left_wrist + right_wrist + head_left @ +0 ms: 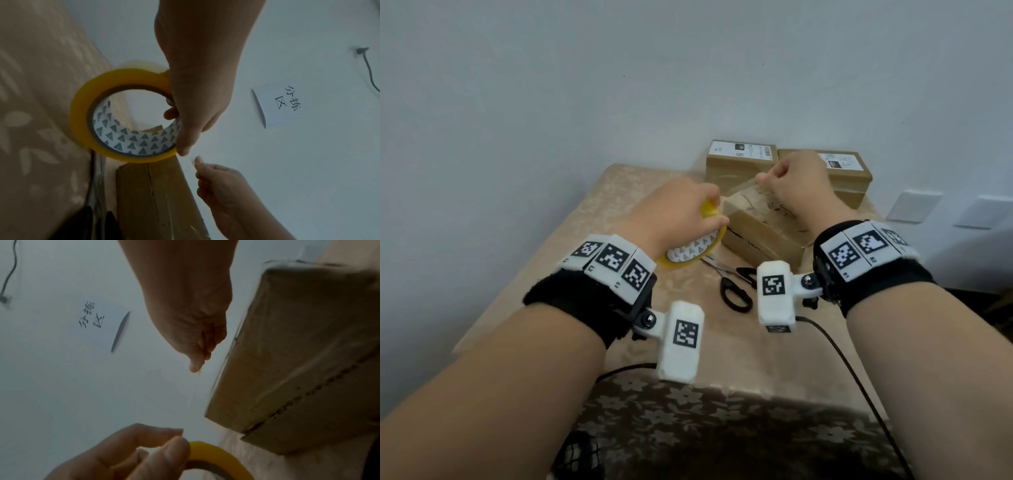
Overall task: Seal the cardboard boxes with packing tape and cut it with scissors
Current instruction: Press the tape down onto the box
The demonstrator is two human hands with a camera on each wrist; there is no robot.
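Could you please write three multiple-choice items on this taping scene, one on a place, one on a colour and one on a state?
1. Where do the black-handled scissors lie?
A. on the tablecloth in front of the nearest brown cardboard box
B. on top of a box
C. in the right hand

2. What colour is the roll of packing tape?
A. red
B. yellow
C. blue

3. What is the right hand doing?
A. resting flat on the table
B. gripping the scissors
C. pinching the free end of the clear tape strip

Answers: 1 A, the scissors lie on the cloth, untouched. 2 B, the roll gripped by the left hand has a yellow rim. 3 C, the strip stretches from the roll to its pinching fingers.
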